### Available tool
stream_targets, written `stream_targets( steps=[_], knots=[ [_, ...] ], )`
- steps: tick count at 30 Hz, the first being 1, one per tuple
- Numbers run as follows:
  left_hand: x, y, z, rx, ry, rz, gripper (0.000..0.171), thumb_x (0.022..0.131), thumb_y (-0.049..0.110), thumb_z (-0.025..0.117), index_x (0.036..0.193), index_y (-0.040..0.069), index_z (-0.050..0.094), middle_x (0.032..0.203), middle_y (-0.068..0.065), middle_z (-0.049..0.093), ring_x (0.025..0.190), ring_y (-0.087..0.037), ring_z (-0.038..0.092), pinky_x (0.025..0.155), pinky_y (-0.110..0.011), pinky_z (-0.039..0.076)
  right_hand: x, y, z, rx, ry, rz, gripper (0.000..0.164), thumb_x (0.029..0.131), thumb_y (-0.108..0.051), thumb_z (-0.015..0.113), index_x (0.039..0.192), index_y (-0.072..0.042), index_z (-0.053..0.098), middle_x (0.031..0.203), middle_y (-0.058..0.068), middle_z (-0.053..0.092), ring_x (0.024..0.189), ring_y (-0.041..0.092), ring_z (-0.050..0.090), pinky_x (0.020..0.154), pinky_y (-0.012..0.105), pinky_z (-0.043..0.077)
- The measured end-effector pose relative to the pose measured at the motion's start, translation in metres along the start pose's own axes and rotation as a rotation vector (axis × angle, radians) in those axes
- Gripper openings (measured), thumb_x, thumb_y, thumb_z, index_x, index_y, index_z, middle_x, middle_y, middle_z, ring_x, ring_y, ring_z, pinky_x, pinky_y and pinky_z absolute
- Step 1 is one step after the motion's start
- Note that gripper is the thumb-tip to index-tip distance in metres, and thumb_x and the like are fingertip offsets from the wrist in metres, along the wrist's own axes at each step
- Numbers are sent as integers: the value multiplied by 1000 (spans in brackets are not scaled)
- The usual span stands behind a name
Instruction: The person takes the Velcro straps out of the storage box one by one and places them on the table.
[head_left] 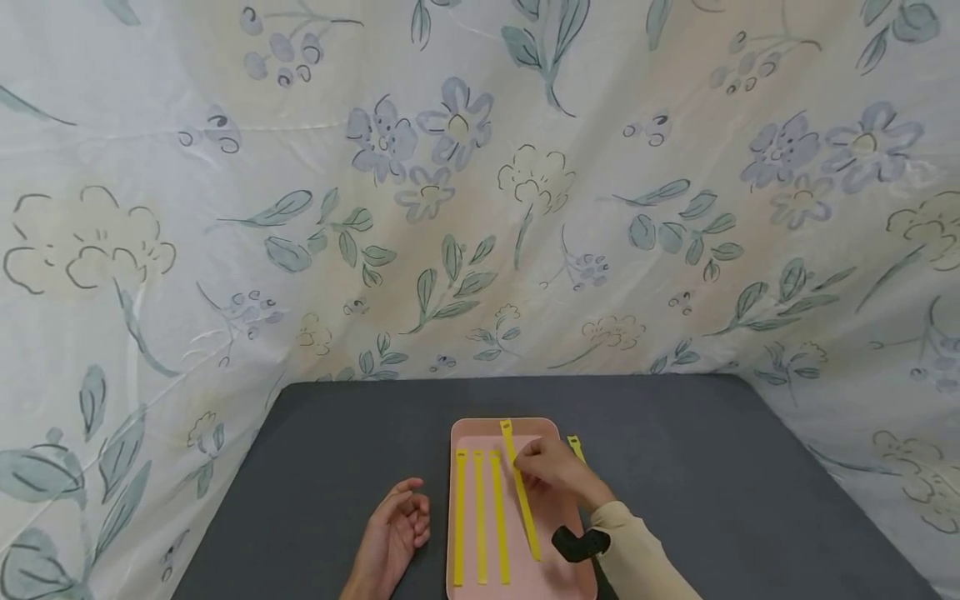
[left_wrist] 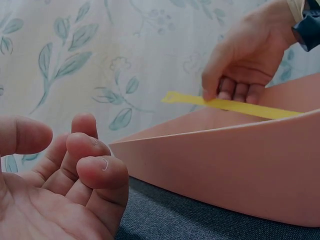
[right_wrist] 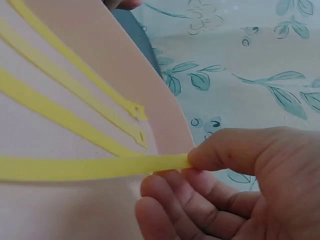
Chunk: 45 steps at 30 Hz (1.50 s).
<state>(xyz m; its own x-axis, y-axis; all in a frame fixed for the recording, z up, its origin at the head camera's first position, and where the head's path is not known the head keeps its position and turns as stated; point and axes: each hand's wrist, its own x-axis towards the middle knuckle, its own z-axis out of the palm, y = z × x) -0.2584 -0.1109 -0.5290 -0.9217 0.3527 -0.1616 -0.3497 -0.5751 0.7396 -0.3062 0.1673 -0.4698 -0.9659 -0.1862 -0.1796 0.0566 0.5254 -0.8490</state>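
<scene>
My right hand (head_left: pixel 553 467) pinches a yellow cable strap (head_left: pixel 528 512) between thumb and fingers, over a pink tray (head_left: pixel 555 575). In the right wrist view the thumb presses on the held strap near one end. Three similar yellow straps lie side by side in the left part of the tray, the outermost strap (head_left: pixel 460 517) along its left wall. Their slotted ends show in the right wrist view. To the left of the tray, my left hand (head_left: pixel 392 533) is palm up with loosely curled fingers and holds nothing.
Another yellow strap (head_left: pixel 576 447) lies past the tray's right edge, mostly hidden by my right arm. A dark grey table (head_left: pixel 360 433) carries the tray. Floral cloth (head_left: pixel 450 275) hangs behind and at both sides. A black band (head_left: pixel 581 544) is on my right wrist.
</scene>
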Motion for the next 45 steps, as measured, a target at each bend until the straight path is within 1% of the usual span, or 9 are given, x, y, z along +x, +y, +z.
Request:
stream_targets(
  steps=[5, 9, 14, 20, 24, 30, 36, 41, 45],
  knots=[
    [-1, -1, 0, -2, -16, 5, 20, 101, 21, 34, 119, 14, 42, 82, 3, 57, 63, -10, 44, 56, -24, 37, 0, 1, -3, 85, 4, -26, 22, 93, -19, 59, 83, 0, 65, 78, 12, 65, 67, 24, 65, 64, 37, 56],
    [-2, -1, 0, 1, -23, 4, 20, 101, 21, 34, 118, 15, 42, 82, 3, 57, 63, -10, 44, 57, -24, 38, 1, 2, -6, 118, 4, -45, 24, 92, -22, 60, 87, 0, 67, 82, 10, 66, 70, 22, 64, 66, 37, 55],
    [-3, -1, 0, 5, -21, 4, 21, 101, 22, 34, 119, 15, 41, 82, 3, 57, 64, -10, 45, 57, -24, 38, 2, 1, -9, 148, 35, -36, 25, 92, -26, 62, 94, -2, 67, 82, 8, 67, 70, 19, 65, 68, 36, 56],
    [-4, -2, -1, 7, -34, 17, 21, 102, 21, 33, 119, 15, 43, 82, 3, 57, 64, -10, 44, 57, -24, 37, 2, -6, -11, 214, 88, -4, 24, 89, -24, 65, 97, -1, 67, 81, 8, 67, 69, 20, 65, 68, 36, 57],
    [-5, -2, -2, 7, -31, 17, 20, 102, 22, 33, 118, 16, 43, 82, 3, 57, 63, -10, 44, 57, -24, 37, 2, -11, -12, 219, 123, 8, 25, 91, -24, 64, 101, -1, 68, 80, 8, 66, 69, 21, 64, 68, 34, 56],
    [-6, -2, -2, 8, -40, 19, 20, 102, 21, 33, 118, 15, 42, 82, 3, 57, 63, -10, 45, 57, -24, 38, 2, -16, -17, 241, 178, 26, 25, 92, -25, 63, 104, -4, 68, 83, 8, 66, 71, 22, 64, 69, 37, 56],
    [-5, -2, -3, 8, -40, 0, 18, 102, 23, 33, 115, 19, 45, 83, 4, 57, 64, -9, 45, 57, -24, 38, 1, -23, -24, 273, 223, 26, 24, 92, -25, 63, 104, -4, 68, 82, 8, 65, 70, 21, 63, 67, 35, 55],
    [-4, -1, -3, 7, -37, -2, 18, 102, 23, 34, 115, 19, 45, 83, 4, 57, 64, -10, 45, 57, -24, 38, 0, -28, -30, 278, 234, -6, 26, 92, -25, 63, 105, -3, 68, 83, 8, 64, 71, 21, 61, 68, 35, 54],
    [-3, 0, -4, 6, -29, -2, 18, 102, 23, 34, 115, 19, 45, 83, 4, 57, 64, -9, 45, 57, -24, 38, -1, -33, -35, 281, 238, 4, 28, 92, -27, 63, 106, -4, 67, 83, 7, 63, 74, 23, 61, 70, 38, 54]
  ],
)
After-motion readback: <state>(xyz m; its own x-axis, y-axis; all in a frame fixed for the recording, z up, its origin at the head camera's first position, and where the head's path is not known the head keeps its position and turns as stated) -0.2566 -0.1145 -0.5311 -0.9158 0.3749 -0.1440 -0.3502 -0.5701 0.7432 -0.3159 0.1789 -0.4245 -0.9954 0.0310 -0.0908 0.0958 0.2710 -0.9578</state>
